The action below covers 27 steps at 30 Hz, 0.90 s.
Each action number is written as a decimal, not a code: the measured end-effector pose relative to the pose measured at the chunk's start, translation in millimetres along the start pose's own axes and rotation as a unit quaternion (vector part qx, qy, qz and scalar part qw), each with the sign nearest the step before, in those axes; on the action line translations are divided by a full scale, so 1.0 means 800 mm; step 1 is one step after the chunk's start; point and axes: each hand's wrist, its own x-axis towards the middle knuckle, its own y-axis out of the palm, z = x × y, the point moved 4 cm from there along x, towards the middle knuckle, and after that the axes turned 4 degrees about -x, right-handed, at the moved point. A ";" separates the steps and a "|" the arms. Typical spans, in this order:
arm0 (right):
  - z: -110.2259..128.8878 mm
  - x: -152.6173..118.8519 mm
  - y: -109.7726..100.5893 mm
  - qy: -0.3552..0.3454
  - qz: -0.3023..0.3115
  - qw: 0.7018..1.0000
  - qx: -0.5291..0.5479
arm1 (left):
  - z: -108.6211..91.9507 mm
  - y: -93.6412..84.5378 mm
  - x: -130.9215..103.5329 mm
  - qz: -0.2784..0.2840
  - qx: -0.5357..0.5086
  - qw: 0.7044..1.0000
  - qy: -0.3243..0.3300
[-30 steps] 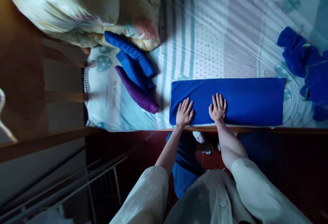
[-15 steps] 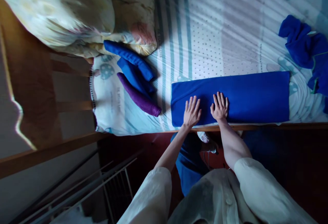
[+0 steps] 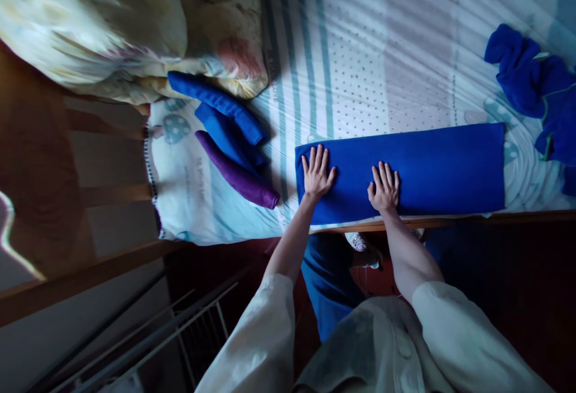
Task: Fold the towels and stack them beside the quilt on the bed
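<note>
A blue folded towel (image 3: 441,171) lies flat as a long strip along the near edge of the bed. My left hand (image 3: 317,174) rests palm down near its left end, fingers spread. Around the middle of the cloth, my right hand (image 3: 384,189) also lies flat with its fingers stretched out. Left of the strip are two blue rolled cloths (image 3: 220,105) and a purple rolled cloth (image 3: 238,171), side by side. Neither hand touches these rolls.
A crumpled blue cloth (image 3: 522,75) lies at the right on the patterned bedsheet (image 3: 360,75). Pillows or bedding (image 3: 112,15) are heaped at the upper left. A wooden bed end (image 3: 117,195) stands at the left, with a metal rack (image 3: 189,327) below it.
My left hand has slid left and away from me, towards the cloth's upper left corner. My right hand stays in nearly the same place. The view has shifted slightly.
</note>
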 end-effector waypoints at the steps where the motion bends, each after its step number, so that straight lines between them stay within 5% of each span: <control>1: 0.000 0.000 -0.001 0.000 0.000 1.000 -0.001 | 0.013 -0.006 0.002 -0.009 -0.002 1.000 -0.007; 5: 0.001 0.001 -0.001 -0.001 0.000 1.000 0.000 | 0.053 -0.026 0.015 -0.043 -0.012 0.998 -0.051; 8: 0.001 0.001 -0.001 0.001 0.002 1.000 0.004 | 0.058 -0.032 0.019 -0.068 -0.013 0.993 -0.093; 12: 0.001 0.000 -0.001 0.002 0.006 1.000 0.006 | -0.005 -0.006 -0.013 -0.099 -0.015 0.989 -0.107; 17: 0.002 0.000 -0.002 0.004 0.028 1.000 0.000 | -0.117 0.069 -0.076 -0.025 -0.069 0.997 -0.019; 20: 0.002 0.001 -0.004 0.008 0.036 0.999 -0.005 | -0.131 0.088 -0.088 -0.048 -0.085 0.995 -0.033; 27: 0.006 0.003 -0.010 0.013 0.053 0.998 -0.018 | -0.119 0.085 -0.081 -0.079 -0.109 0.990 -0.036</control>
